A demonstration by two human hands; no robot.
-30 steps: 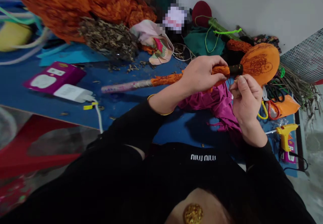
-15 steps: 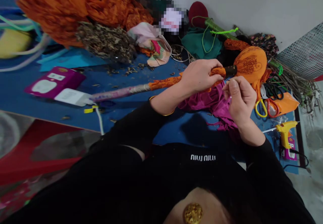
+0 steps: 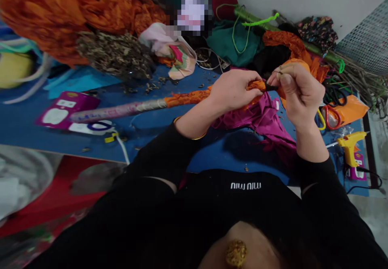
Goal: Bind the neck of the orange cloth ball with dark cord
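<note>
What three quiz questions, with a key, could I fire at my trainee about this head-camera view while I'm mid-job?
1. Multiple choice: what is the left hand gripping?
A) the teal cloth
B) the orange-wrapped stick
C) the dried leaves

2. True or false: in the picture, the yellow glue gun lies to the right of the magenta cloth.

3. Short answer: which of the person's hands is nearer the yellow glue gun?

Key
1. B
2. True
3. The right hand
</note>
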